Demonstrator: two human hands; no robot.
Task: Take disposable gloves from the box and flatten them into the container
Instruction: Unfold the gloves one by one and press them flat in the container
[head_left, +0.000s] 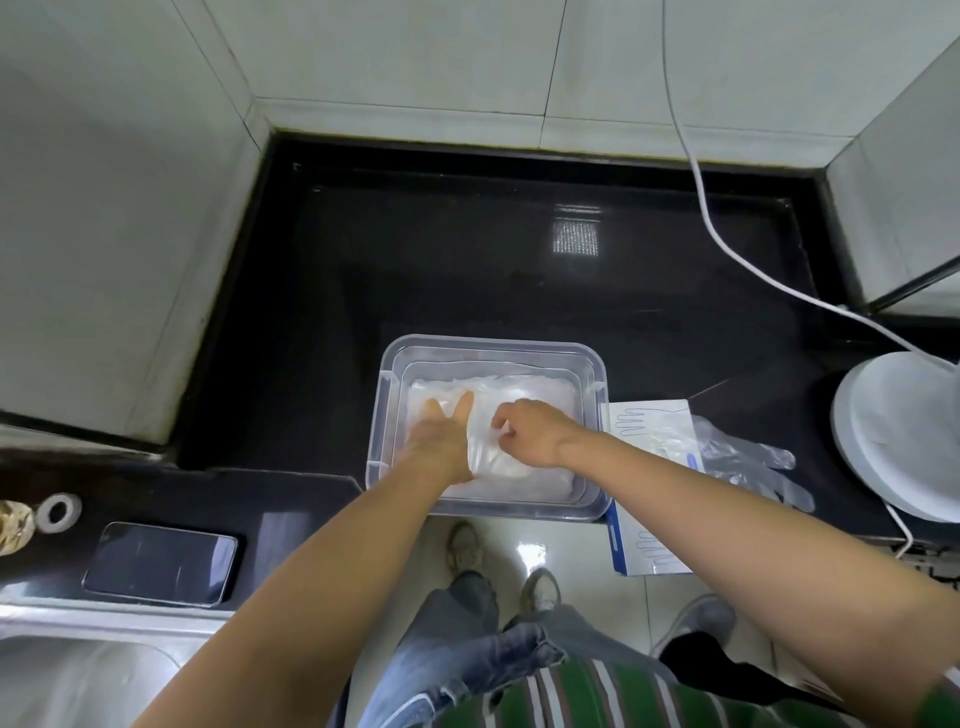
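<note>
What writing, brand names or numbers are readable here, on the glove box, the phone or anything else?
No readable text in this view.
Glove box: blue outline drawings of hands only; any print is too blurred to read.
Phone: screen dark, nothing showing.
Container and gloves: no label or print visible.

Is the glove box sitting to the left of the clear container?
No, the glove box lies just right of the container, with a loose glove spilling out of it.
</note>
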